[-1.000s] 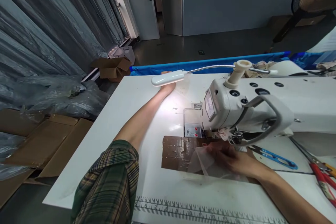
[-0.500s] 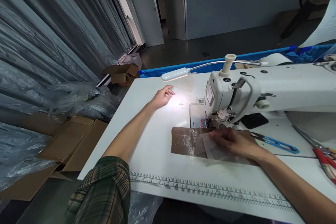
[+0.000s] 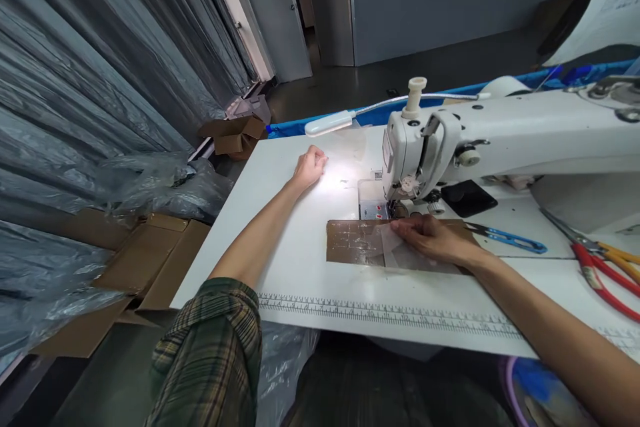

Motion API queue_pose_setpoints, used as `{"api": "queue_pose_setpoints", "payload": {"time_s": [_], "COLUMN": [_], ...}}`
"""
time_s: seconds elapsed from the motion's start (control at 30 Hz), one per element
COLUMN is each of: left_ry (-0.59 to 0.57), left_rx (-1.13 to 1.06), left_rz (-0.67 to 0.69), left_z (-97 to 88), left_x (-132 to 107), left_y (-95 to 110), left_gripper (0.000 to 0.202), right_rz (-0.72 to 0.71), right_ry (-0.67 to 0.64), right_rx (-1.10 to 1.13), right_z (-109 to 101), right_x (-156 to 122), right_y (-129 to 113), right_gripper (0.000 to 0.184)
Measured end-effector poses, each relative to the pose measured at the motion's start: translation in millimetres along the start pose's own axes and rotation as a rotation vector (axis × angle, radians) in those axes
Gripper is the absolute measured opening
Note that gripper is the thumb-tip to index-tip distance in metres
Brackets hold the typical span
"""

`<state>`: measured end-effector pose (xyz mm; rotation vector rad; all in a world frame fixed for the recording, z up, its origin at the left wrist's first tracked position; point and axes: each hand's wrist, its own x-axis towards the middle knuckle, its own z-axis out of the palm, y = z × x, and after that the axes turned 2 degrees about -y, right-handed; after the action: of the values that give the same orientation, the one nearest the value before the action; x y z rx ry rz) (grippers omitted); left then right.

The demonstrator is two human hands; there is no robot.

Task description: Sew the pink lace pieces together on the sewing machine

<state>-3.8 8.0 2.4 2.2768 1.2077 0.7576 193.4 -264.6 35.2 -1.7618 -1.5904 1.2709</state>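
My left hand rests on the white sewing table beneath the lamp, its fingers curled together. Whatever may be between those fingertips is hidden. Just past it lies a sheer, pale piece of fabric. My right hand pinches another sheer piece of fabric, which lies over a brown taped strip in front of the needle area. The white sewing machine stands directly beyond my right hand, and its metal plate shows to the left of the needle.
Blue thread snips and red-handled scissors lie to the right. A lamp hangs over the table's far side. A printed ruler runs along the front edge. Cardboard boxes and plastic sheeting are on the left floor.
My left hand's fingers have closed together from a looser curl. My right hand stays on the sheer fabric over the brown strip. The whole view has shifted slightly.
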Motion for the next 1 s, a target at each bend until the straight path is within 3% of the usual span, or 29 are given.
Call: {"api": "queue_pose_setpoints", "payload": {"time_s": [0.1,0.17,0.23,0.3,0.4,0.43,0.57,0.63,0.73,0.8,0.9,0.93,1.0], "left_ry": [0.054,0.005,-0.250,-0.482,-0.571,-0.577,-0.651,-0.668,-0.576,-0.478,-0.414,-0.449,-0.624], "left_rx": [-0.012,-0.057,-0.166,-0.277,-0.335,-0.346,-0.471,-0.502,-0.393,-0.306,-0.243,-0.247,-0.304], "left_rz": [0.047,0.187,0.339,0.406,0.420,0.415,0.296,0.219,0.214,0.269,0.414,0.487,0.664], "left_z": [-3.5,-6.2,-7.6,-5.1,6.8,11.5,16.2,5.5,-18.6,-30.7,-35.4,-34.4,-32.0], "left_x": [-9,-23,-44,-69,-102,-109,-112,-106,-105,-115,-144,-156,-177], "left_y": [14,28,46,67,92,96,91,81,76,83,106,114,130], "left_gripper": [0.028,0.014,0.022,0.029,0.060,0.060,0.037,0.031,0.026,0.024,0.021,0.022,0.025], "right_rz": [-0.038,-0.064,-0.074,-0.075,-0.072,-0.078,-0.118,-0.123,-0.074,0.014,0.201,0.234,0.221], "right_ry": [0.031,0.037,0.032,0.025,0.011,-0.004,-0.093,0.011,0.272,0.231,-0.064,-0.135,-0.208], "right_rx": [0.005,0.009,0.029,0.046,0.038,0.035,-0.043,-0.226,-0.452,-0.302,0.240,0.379,0.512], "right_z": [-2,-3,-4,-3,-2,-2,-8,-11,-13,-9,5,11,24], "right_x": [-1,-1,0,1,3,3,-1,-7,-21,-29,-32,-29,-23], "right_y": [-1,-2,-2,-3,-5,-5,-4,-7,-18,-27,-33,-33,-32], "right_gripper": [0.068,0.072,0.072,0.071,0.066,0.063,0.051,0.050,0.044,0.056,0.077,0.076,0.058]}}
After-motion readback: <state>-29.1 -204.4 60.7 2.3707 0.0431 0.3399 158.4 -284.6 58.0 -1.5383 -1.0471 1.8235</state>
